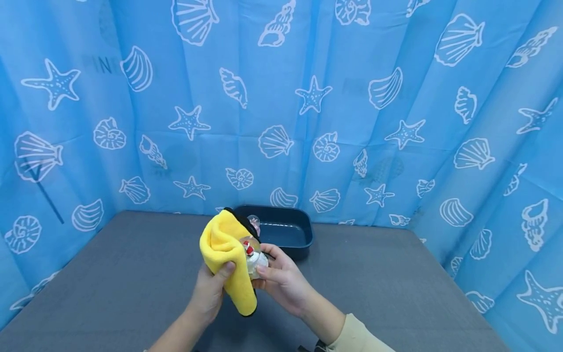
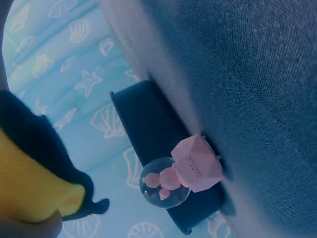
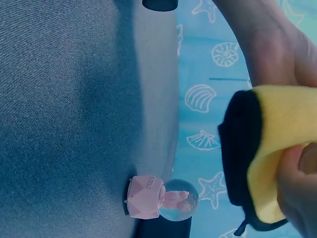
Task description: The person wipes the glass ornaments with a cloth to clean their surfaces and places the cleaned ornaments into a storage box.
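Note:
My left hand grips a folded yellow cloth with a black underside, its thumb pressed on the yellow pile. In my right hand a small snow globe is held by its whitish base, with a red-and-white figure showing in the dome. The cloth lies against the left side of this globe, and both are raised above the table. In the left wrist view, a second snow globe with a faceted pink base and pink figures stands on the table; the cloth partly hides it in the head view.
A dark blue rectangular basin sits at the back of the grey table, behind the pink globe. A blue curtain printed with white shells and starfish encloses the back and sides.

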### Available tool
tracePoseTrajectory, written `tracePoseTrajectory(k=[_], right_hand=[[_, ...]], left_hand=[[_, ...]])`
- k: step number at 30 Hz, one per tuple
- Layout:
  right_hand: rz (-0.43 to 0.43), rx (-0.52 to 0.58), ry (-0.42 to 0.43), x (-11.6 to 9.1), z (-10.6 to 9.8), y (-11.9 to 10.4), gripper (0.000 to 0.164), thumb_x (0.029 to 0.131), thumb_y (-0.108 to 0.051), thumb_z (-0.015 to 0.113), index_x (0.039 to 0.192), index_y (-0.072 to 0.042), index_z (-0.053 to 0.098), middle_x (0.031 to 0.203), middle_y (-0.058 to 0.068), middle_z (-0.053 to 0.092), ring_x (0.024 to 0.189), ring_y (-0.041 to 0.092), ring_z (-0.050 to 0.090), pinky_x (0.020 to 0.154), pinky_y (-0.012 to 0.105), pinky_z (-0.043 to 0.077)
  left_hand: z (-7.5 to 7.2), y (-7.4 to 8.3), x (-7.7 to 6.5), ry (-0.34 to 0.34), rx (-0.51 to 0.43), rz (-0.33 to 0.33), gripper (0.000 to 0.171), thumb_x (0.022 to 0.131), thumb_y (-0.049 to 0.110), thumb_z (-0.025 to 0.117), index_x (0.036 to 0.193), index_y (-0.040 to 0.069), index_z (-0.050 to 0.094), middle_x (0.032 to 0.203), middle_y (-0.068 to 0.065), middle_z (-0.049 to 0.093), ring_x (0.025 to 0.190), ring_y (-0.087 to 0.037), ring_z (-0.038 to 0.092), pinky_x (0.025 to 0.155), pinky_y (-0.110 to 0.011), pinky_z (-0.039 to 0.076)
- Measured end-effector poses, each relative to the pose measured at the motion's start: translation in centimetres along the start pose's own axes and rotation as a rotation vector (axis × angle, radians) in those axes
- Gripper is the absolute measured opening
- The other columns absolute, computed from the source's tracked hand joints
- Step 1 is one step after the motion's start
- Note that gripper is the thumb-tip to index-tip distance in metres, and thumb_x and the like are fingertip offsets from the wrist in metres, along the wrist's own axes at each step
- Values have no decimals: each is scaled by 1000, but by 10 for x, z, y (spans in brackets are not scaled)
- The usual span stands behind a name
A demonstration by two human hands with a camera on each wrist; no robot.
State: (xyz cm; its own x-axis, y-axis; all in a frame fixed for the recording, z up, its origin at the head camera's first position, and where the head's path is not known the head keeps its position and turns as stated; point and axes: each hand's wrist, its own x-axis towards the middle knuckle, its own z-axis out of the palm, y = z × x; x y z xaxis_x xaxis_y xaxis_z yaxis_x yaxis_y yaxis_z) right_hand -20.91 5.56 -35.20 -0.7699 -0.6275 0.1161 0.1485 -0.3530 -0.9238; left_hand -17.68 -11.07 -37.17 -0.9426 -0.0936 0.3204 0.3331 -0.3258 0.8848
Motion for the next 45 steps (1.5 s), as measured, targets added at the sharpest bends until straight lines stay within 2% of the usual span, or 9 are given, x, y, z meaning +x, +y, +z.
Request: tracePoseTrajectory(k=[5, 11, 16, 20, 25, 30, 35, 39, 45], right_hand=[[41, -82, 74, 1, 4, 0, 33, 94, -4, 55, 121, -3, 36, 108, 7, 52, 93, 15, 55, 79, 30, 46], [122, -136, 118, 1, 4, 1, 37, 94, -5, 59, 123, 2, 39, 109, 8, 60, 93, 17, 60, 86, 35, 50], [185, -151, 145, 0, 6, 5, 39, 92, -5, 64, 124, 0, 42, 113, 9, 64, 94, 19, 63, 91, 41, 51], [218, -109, 153, 0, 8, 6, 49, 90, -5, 65, 131, -1, 38, 112, 10, 64, 93, 19, 65, 88, 40, 53], [226, -100, 152, -1, 2, 5, 60, 87, -6, 67, 137, -4, 34, 107, 12, 64, 86, 21, 69, 82, 40, 55], [214, -168, 193, -1, -4, 0, 49, 88, -10, 68, 127, -4, 40, 102, 12, 63, 87, 29, 71, 80, 42, 55], [169, -353, 237, 0, -5, -8, 46, 89, -25, 71, 121, -1, 48, 102, 8, 63, 89, 22, 64, 76, 30, 52], [128, -466, 287, 1, -3, -12, 47, 88, -26, 73, 120, -1, 50, 102, 6, 63, 86, 18, 55, 68, 27, 45], [126, -374, 278, 0, -3, -12, 57, 91, -24, 68, 134, 1, 40, 103, 8, 60, 76, 15, 55, 64, 24, 47]], left_hand=[[9, 2, 3, -20, 142, -57, 52, 93, 14, 67, 130, -1, 34, 109, -7, 47, 97, -19, 51, 86, -34, 45], [12, 1, 5, 91, 238, -163, 43, 101, 19, 54, 130, -5, 35, 105, -10, 49, 91, -19, 51, 82, -35, 44], [10, 0, 10, 251, 237, -268, 55, 100, 37, 54, 133, -2, 35, 110, -12, 51, 94, -21, 53, 82, -33, 45], [4, 0, 12, 287, 203, -330, 63, 97, 49, 54, 132, 0, 37, 111, -11, 53, 94, -20, 56, 81, -31, 46], [-11, 4, 12, 322, 118, -345, 61, 94, 53, 54, 125, 2, 42, 99, -2, 58, 84, -11, 61, 75, -27, 50], [-20, 8, 12, 296, 110, -381, 58, 94, 54, 54, 120, 3, 43, 92, 1, 56, 80, -10, 61, 72, -27, 51], [-19, 5, 12, 246, 136, -409, 61, 93, 56, 55, 121, 2, 43, 93, -2, 56, 82, -13, 60, 73, -29, 51], [-17, 2, 12, 251, 150, -415, 64, 92, 57, 56, 122, 2, 43, 94, -3, 57, 82, -14, 60, 73, -29, 50], [-21, 2, 10, 257, 156, -432, 66, 91, 58, 56, 122, 1, 43, 94, -2, 59, 80, -13, 61, 72, -30, 50]])
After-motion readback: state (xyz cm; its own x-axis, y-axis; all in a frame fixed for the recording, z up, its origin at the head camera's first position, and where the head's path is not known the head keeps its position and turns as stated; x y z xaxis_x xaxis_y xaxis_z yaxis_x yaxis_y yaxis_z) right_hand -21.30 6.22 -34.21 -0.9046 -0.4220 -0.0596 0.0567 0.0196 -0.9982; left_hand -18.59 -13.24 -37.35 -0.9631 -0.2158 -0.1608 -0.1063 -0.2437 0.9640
